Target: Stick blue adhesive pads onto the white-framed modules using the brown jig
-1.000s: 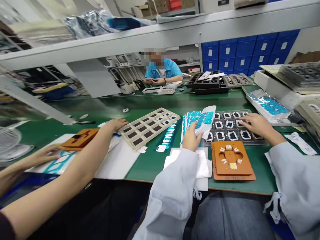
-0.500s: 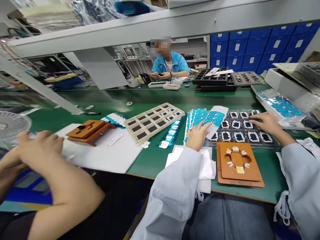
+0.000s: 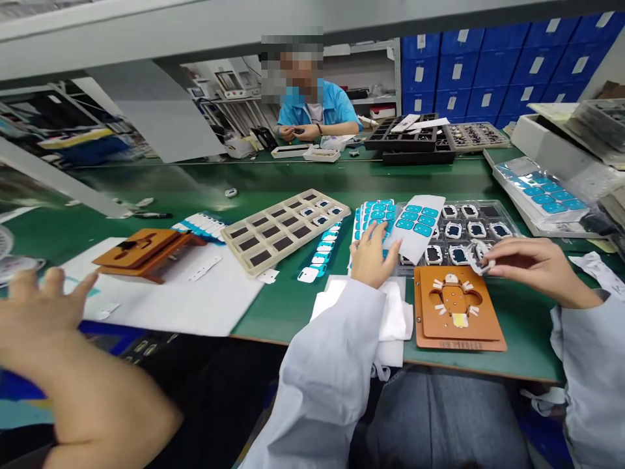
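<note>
My right hand [image 3: 537,264] pinches a small white watch-shaped housing [image 3: 477,255], tilted, above the front edge of a clear plastic tray [image 3: 510,225]. Similar white housings with dark centres sit in its pockets. Fingers spread, my left hand [image 3: 372,257] rests on a stack of sheets with blue stickers [image 3: 364,225]. Its thumb lies at the edge of a separate white sheet with blue stickers [image 3: 417,221], which overlaps the tray. Right in front of me is an orange-brown fixture [image 3: 459,332] with a shaped recess and white pads around it.
A beige compartment tray [image 3: 254,260] stands left of the sticker sheets. Farther left, a co-worker's hand [image 3: 39,312] is near a second orange-brown fixture [image 3: 141,251] on a white mat. White cloth [image 3: 393,312] lies by my left sleeve. Across the bench sits another person [image 3: 317,107].
My right hand has lifted a white housing out of the tray and brought it toward me. My left hand's fingers have spread over the sticker sheets. The view has shifted slightly.
</note>
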{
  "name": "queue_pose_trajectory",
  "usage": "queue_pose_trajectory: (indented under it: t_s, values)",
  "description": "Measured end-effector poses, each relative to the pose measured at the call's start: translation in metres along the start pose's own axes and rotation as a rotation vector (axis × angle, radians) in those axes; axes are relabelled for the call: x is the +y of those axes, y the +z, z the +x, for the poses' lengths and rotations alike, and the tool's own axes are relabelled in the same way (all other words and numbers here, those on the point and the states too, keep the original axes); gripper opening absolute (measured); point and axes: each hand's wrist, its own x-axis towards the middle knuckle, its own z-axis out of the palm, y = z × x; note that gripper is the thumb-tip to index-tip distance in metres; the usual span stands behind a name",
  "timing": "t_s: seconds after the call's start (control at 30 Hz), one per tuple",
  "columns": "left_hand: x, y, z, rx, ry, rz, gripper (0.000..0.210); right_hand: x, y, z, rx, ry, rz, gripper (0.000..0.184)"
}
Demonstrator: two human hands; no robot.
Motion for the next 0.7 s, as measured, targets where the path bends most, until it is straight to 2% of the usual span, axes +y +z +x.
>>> queue_pose_trajectory:
  t_s: [0.07,0.13,0.27,0.33,0.43,0.5,0.57,0.63,0.7]
  values:
    - [0.003,-0.004,-0.005,0.111,0.153,-0.081,0.041,0.001,0.001,-0.002,-0.077,-0.050,-0.008,0.023]
    - [0.009,-0.008,-0.010,0.179,0.368,-0.154,0.038,0.004,0.000,-0.004,-0.107,-0.062,-0.030,0.022]
    - [0.021,-0.011,-0.016,0.188,0.793,-0.184,0.023,0.009,0.000,-0.010,-0.105,-0.056,-0.062,0.025]
    - [0.024,-0.010,-0.016,0.162,0.920,-0.189,0.014,0.009,0.001,-0.011,-0.143,-0.067,-0.078,0.025]
    - [0.027,-0.009,-0.016,0.098,0.961,-0.182,0.011,0.008,0.003,-0.011,-0.260,-0.076,-0.098,0.027]
    - [0.028,-0.009,-0.016,0.055,0.984,-0.232,0.011,0.008,0.004,-0.012,-0.287,-0.103,-0.103,0.027]
    - [0.030,-0.009,-0.018,0.021,1.031,-0.331,0.010,0.008,0.004,-0.013,-0.217,-0.118,-0.139,0.027]
    - [0.032,-0.008,-0.019,0.002,1.076,-0.418,0.009,0.008,0.004,-0.016,-0.116,-0.095,-0.193,0.045]
    - [0.034,-0.006,-0.020,-0.002,1.091,-0.457,0.010,0.007,0.004,-0.020,-0.076,-0.045,-0.226,0.056]
